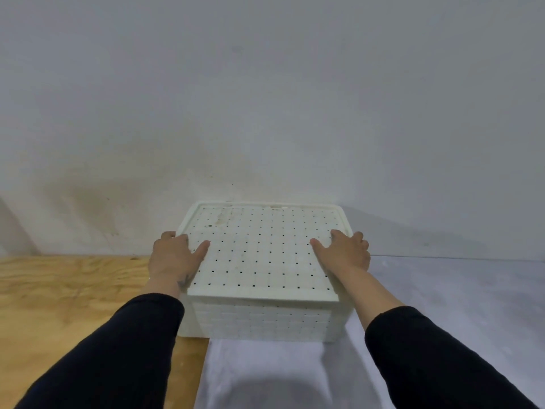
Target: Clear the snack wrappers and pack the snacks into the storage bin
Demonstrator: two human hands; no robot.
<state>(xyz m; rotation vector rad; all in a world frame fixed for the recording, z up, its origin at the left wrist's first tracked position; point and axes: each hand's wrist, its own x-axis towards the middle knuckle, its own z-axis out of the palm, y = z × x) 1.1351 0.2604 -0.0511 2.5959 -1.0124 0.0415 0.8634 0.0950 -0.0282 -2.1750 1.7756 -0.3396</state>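
A cream woven-pattern storage bin (259,323) stands against the wall with its perforated lid (262,249) on top. My left hand (174,255) grips the lid's left edge, thumb lying on the top and fingers curled over the side. My right hand (345,252) grips the right edge the same way, thumb on top, fingers wrapped over the rim. What the bin contains is hidden by the lid. No snacks or wrappers show.
The bin sits partly on a wooden tabletop (59,305) at the left and partly on a pale grey cloth (295,373) at the right. A plain white wall (265,98) rises directly behind it.
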